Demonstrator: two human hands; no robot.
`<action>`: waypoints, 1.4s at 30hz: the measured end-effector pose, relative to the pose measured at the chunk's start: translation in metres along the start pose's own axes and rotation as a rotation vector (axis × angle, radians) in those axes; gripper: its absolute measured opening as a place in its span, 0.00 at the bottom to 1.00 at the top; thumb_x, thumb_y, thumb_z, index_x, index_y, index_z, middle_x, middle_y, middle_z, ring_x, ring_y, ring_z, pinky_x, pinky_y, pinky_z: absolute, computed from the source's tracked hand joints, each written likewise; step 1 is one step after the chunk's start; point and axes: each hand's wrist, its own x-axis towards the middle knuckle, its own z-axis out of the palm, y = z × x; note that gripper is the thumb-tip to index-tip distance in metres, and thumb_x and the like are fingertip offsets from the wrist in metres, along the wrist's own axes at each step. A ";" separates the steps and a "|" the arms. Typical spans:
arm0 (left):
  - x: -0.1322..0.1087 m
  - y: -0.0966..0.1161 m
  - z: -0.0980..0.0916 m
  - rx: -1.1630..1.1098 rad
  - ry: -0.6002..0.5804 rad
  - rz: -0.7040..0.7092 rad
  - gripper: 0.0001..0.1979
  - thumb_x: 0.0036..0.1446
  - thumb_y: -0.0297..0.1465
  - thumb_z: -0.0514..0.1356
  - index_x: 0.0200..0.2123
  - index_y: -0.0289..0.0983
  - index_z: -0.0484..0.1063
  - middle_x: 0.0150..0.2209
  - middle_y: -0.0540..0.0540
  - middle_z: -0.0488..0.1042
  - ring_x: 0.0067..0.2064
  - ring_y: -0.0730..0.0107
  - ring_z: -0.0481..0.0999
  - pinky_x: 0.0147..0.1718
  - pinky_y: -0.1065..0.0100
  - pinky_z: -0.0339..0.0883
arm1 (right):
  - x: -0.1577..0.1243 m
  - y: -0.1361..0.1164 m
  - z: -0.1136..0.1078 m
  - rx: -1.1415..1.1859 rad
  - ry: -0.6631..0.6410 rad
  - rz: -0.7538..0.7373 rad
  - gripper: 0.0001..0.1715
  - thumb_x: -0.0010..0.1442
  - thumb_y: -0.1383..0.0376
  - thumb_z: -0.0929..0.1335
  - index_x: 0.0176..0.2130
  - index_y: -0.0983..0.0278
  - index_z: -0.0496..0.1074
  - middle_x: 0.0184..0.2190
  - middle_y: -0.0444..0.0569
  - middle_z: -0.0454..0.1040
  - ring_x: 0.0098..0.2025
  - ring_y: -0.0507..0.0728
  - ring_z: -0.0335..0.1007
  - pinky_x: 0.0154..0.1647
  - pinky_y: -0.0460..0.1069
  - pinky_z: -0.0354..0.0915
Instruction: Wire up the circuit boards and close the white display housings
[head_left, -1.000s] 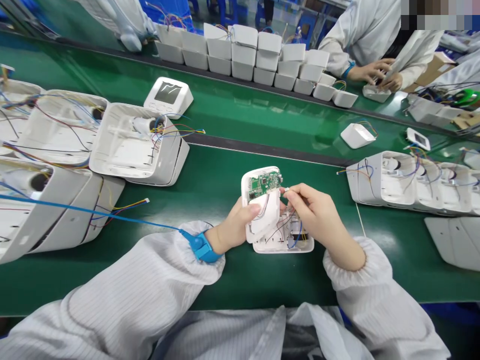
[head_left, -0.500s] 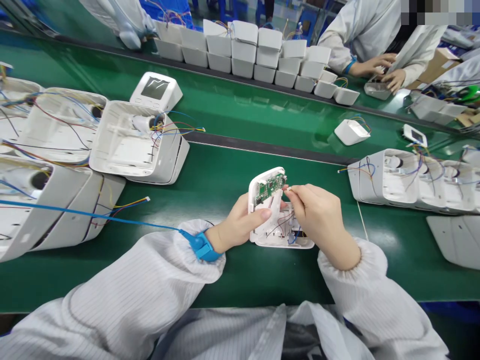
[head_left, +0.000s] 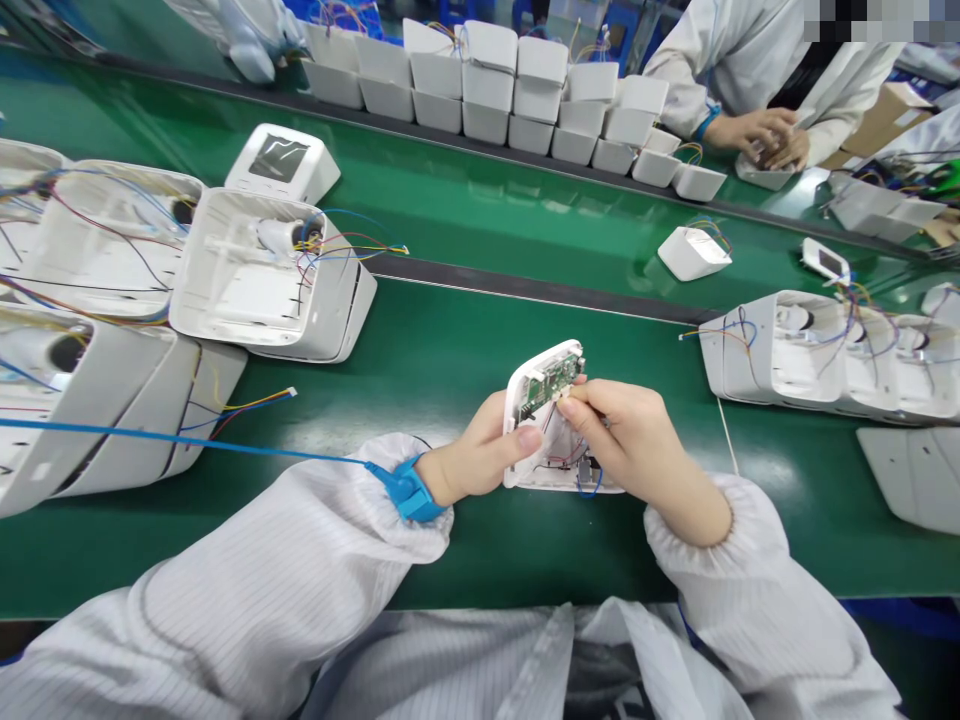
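Note:
My left hand is wrapped round the left edge of a white plastic cover, thumb on its inner side. A green circuit board is fixed inside that cover, which stands tilted up. My right hand pinches a small white wire connector against the lower edge of the board; the fingertips partly hide it. Thin dark and red wires run down from there. Below lies a white housing part with a blue wire loop, partly covered by my right hand.
White housings with loose wires stand stacked at the left, and more housings at the right. A white unit with a screen sits on the green conveyor behind. A co-worker's hands work across the line. A blue wrist-strap cord stretches leftward.
My right hand has moved slightly left and down with the connector, now at the board's lower edge. The screen unit and the white housing on the conveyor have shifted left.

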 end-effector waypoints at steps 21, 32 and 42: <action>0.000 0.000 -0.004 -0.166 -0.085 -0.158 0.31 0.54 0.55 0.61 0.47 0.34 0.75 0.37 0.41 0.78 0.36 0.60 0.78 0.35 0.63 0.72 | 0.006 0.026 0.011 -0.144 0.344 -0.299 0.25 0.65 0.59 0.69 0.60 0.61 0.66 0.53 0.55 0.75 0.52 0.61 0.74 0.52 0.57 0.71; -0.001 -0.003 -0.008 -0.108 -0.072 -0.207 0.41 0.50 0.65 0.54 0.46 0.33 0.76 0.37 0.38 0.81 0.40 0.52 0.81 0.32 0.61 0.74 | 0.004 0.022 0.017 -0.169 0.398 -0.253 0.22 0.64 0.60 0.70 0.56 0.62 0.70 0.49 0.54 0.78 0.48 0.60 0.76 0.48 0.55 0.72; 0.004 0.001 -0.003 -0.172 -0.041 -0.207 0.42 0.49 0.65 0.54 0.46 0.33 0.77 0.41 0.37 0.80 0.44 0.51 0.80 0.40 0.58 0.75 | 0.007 0.016 0.013 -0.089 0.389 -0.219 0.22 0.63 0.58 0.71 0.55 0.59 0.69 0.50 0.54 0.75 0.51 0.62 0.71 0.50 0.59 0.70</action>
